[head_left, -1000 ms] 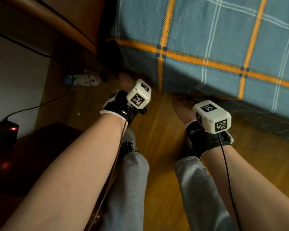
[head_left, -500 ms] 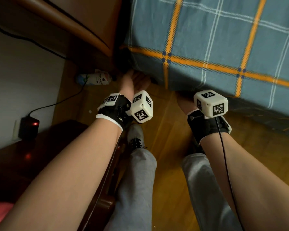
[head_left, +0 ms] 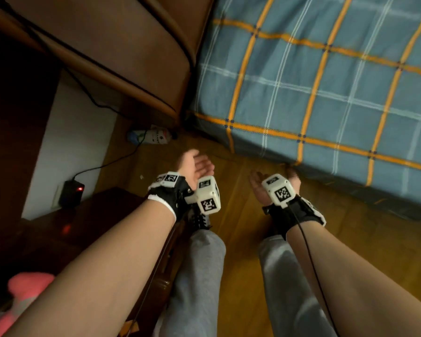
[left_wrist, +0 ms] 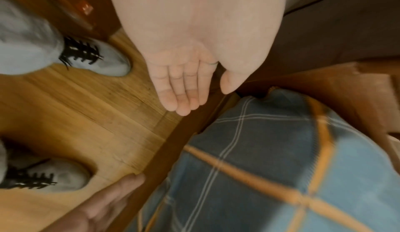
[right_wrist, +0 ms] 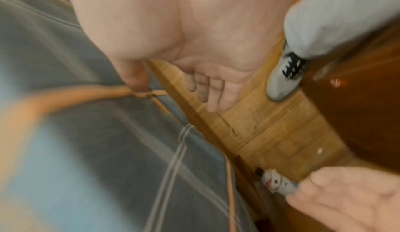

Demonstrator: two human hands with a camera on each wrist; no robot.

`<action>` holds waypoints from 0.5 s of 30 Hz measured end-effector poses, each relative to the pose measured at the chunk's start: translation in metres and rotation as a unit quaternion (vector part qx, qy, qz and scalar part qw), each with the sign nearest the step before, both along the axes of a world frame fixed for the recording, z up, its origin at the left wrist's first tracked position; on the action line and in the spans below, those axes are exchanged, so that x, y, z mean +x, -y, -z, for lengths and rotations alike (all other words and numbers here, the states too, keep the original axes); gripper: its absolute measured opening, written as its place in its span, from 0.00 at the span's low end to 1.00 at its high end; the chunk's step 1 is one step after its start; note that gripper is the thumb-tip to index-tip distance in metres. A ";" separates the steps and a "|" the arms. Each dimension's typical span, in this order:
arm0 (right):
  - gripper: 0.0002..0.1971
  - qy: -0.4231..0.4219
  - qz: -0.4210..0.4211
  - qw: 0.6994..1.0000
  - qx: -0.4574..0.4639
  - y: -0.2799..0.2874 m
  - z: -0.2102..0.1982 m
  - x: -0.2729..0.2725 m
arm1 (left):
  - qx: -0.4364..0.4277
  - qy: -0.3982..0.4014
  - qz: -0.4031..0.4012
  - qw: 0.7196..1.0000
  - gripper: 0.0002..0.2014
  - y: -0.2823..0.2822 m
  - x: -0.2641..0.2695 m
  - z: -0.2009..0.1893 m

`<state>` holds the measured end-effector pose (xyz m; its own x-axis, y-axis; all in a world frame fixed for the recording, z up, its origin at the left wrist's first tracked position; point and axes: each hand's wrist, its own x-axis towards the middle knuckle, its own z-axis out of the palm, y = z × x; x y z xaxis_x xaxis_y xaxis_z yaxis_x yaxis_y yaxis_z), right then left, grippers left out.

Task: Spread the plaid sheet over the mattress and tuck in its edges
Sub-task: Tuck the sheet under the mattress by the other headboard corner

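The sheet (head_left: 326,98) is already spread over the mattress ahead and to the right of both hands, and its side drop hangs down the near face with a fairly clean lower line, so the corner section nearest the left hand (head_left: 196,164) is judged tucked. To the right of the right hand (head_left: 258,188) darker, looser cloth is seen at the bed base, so more tucking along that side is probably left; the far edges are not shown. Both hands are held palm-up, fingers straight and relaxed, nothing gripped. In the right wrist view the right thumb lies against or just over the sheet's lower edge, contact not certain because of blur; the left hand is apart from the cloth. Open room: a strip of floor (head_left: 241,215) lies under and behind the hands, occupied by the shoes (left_wrist: 101,59). Left of the left hand the space is narrowed by a dark wooden cabinet (head_left: 88,222), and ahead of it the headboard (head_left: 122,45) meets the mattress corner closely. A bottle (head_left: 151,137) and a cable (head_left: 112,161) lie on the floor just ahead of the left hand, near the corner, so snagging is judged possible there. Rightward along the bed the way looks open.
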<state>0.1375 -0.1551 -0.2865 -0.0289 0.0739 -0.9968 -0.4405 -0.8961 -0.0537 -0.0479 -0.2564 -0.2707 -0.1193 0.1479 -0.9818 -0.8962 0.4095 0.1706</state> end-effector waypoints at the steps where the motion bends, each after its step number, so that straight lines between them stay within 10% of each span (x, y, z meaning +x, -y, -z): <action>1: 0.36 -0.005 -0.043 0.999 -0.003 -0.002 -0.012 0.003 | 0.001 -0.002 0.026 1.000 0.15 0.002 0.003 -0.014; 8: 0.19 0.036 -0.383 0.916 0.116 -0.060 -0.176 0.009 | -0.015 -0.148 0.246 0.958 0.08 -0.035 0.018 -0.180; 15: 0.19 0.148 -0.610 0.669 0.398 -0.176 -0.413 0.026 | 0.007 -0.373 0.469 0.801 0.17 -0.124 0.020 -0.401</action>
<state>0.1637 0.0205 0.1268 -0.3607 0.6862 -0.6316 0.7284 -0.2157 -0.6503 -0.0280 -0.1320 0.1303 -0.5019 0.5265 -0.6862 0.1575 0.8357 0.5260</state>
